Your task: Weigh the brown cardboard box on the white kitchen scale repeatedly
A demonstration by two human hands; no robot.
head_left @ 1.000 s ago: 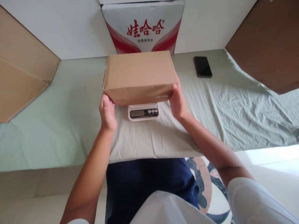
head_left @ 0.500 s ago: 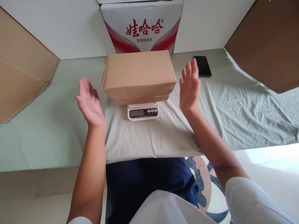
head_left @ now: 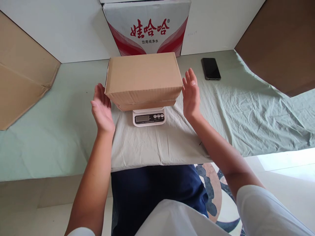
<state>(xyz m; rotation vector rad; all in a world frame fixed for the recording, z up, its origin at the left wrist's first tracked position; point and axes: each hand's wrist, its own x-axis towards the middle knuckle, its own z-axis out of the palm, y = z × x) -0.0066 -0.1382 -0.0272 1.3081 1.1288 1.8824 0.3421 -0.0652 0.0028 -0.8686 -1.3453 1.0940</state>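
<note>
A closed brown cardboard box (head_left: pixel 144 72) rests on a white digital kitchen scale (head_left: pixel 149 117), whose display and buttons show in front of it. My left hand (head_left: pixel 101 106), fingers stretched out, is at the box's left end, its palm turned inward. On the opposite side my right hand (head_left: pixel 191 95) is upright and flat beside the right end, fingertips close to the corner. Neither hand grips the box; whether the fingers touch it I cannot tell.
A black phone (head_left: pixel 211 68) lies on the green cloth (head_left: pixel 256 118) to the right. Behind the box stands a white and red printed carton (head_left: pixel 147 28). Large cardboard pieces (head_left: pixel 22 65) flank the left side, with a darker cardboard panel (head_left: pixel 283 49) on the right.
Both hands have moved inward toward the ends of the box, left hand rightward and right hand leftward. The box still sits on the scale.
</note>
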